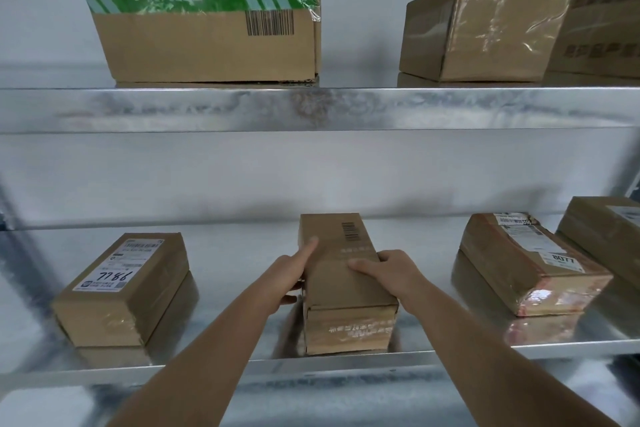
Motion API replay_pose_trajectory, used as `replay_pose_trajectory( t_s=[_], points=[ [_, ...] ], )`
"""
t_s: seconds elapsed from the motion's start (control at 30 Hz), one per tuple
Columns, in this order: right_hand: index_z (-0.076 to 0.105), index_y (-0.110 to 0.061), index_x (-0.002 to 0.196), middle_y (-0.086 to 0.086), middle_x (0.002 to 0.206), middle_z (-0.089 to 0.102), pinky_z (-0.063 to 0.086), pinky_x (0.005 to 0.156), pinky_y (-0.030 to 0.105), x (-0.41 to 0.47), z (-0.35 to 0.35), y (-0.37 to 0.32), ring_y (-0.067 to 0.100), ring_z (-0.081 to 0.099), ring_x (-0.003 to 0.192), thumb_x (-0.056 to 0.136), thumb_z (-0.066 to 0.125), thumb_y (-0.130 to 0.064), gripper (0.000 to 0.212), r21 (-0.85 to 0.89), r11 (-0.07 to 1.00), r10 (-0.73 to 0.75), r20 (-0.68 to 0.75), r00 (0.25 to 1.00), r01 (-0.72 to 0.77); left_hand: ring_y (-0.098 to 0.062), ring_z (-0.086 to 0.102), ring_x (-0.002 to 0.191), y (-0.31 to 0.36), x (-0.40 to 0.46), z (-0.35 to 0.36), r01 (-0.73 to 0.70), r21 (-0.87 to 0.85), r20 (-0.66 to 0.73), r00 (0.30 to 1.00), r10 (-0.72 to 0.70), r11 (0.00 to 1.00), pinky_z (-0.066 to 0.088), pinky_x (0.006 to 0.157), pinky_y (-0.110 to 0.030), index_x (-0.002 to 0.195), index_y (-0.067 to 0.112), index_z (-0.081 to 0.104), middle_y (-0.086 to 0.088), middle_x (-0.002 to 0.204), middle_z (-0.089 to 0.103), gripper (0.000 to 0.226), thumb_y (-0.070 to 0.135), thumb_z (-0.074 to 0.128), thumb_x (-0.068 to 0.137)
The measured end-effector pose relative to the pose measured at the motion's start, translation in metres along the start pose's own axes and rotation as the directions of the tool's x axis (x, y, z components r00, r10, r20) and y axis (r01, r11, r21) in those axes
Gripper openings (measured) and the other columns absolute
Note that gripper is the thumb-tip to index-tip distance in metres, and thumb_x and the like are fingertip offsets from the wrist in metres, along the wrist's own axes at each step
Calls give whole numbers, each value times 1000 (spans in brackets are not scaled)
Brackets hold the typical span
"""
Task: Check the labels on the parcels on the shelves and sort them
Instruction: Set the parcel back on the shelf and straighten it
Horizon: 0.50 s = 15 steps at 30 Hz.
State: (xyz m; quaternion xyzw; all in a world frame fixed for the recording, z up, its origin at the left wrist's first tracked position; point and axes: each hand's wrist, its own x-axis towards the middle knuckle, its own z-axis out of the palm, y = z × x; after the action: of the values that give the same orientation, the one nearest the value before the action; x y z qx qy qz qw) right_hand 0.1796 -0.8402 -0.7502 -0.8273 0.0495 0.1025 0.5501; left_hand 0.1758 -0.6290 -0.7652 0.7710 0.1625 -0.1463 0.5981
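Lower shelf (242, 366): a shiny metal shelf at about waist height, holding four parcels in a row.
Left parcel (121, 288): a brown box lying flat at the left of the lower shelf, white label on top with "7862" handwritten on it, seen upside down from here; well apart from the hands.
Left hand (292, 274): pressed against the left side of the middle parcel, forefinger stretched along the top edge, the other fingers curled round the side and underneath, clamped on the box.
Middle parcel (343, 274): a narrow brown carton standing near the front lip of the lower shelf, barcode printed on its top face, pale printed characters on the end facing me; held between both hands.
Right hand (388, 270): gripping the right side of the same carton, thumb laid over the top face, fingers wrapped round the far side, hidden from view.
Taped parcel (530, 263): right of the hands, wrapped in clear tape, label reading "8077".
Far-right parcel (602, 229): partly cut off, just beside the taped one.
Upper shelf (311, 107): carries a large box with green tape (207, 10) at the left, a plain taped box (485, 28) to the right, and another box (602, 21) at the edge.
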Motion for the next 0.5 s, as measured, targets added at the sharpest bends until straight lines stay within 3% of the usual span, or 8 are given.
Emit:
replay_pose_trajectory(
  t_s=[0.17, 0.27, 0.4, 0.5],
  points=[
    [75, -10, 97, 6, 94, 77, 61, 87, 42, 8, 6, -2, 24, 74, 88, 78, 84, -42, 39, -40, 999, 13, -5, 1000, -14, -19, 70, 104, -5, 8, 3, -33, 81, -30, 999, 36, 996, 56, 98, -43, 118, 11, 68, -2, 110, 74, 73, 72, 70, 78],
    [71, -5, 106, 9, 99, 75, 62, 81, 38, 9, 6, 0, 25, 74, 90, 81, 82, -46, 49, -1, 998, 67, 27, 997, -67, -19, 70, 103, -5, 9, 3, -37, 68, -24, 999, 39, 997, 58, 94, -43, 117, 10, 68, -2, 110, 74, 70, 67, 73, 78],
    [68, -6, 111, 9, 103, 74, 61, 72, 34, 8, 5, 2, 23, 73, 90, 79, 82, -51, 57, 26, 990, 134, 63, 989, -136, -18, 70, 102, -2, 2, 3, -30, 55, -29, 999, 31, 998, 60, 71, -34, 119, 7, 66, -4, 111, 73, 68, 63, 74, 80],
    [67, -6, 113, 9, 105, 73, 59, 69, 32, 7, 3, 0, 22, 71, 91, 80, 81, -50, 57, 25, 988, 148, 75, 986, -150, -18, 70, 102, -2, 1, 3, -24, 41, -26, 999, 26, 999, 59, 63, -32, 118, 6, 66, -5, 111, 73, 69, 62, 76, 79]
  ],
)
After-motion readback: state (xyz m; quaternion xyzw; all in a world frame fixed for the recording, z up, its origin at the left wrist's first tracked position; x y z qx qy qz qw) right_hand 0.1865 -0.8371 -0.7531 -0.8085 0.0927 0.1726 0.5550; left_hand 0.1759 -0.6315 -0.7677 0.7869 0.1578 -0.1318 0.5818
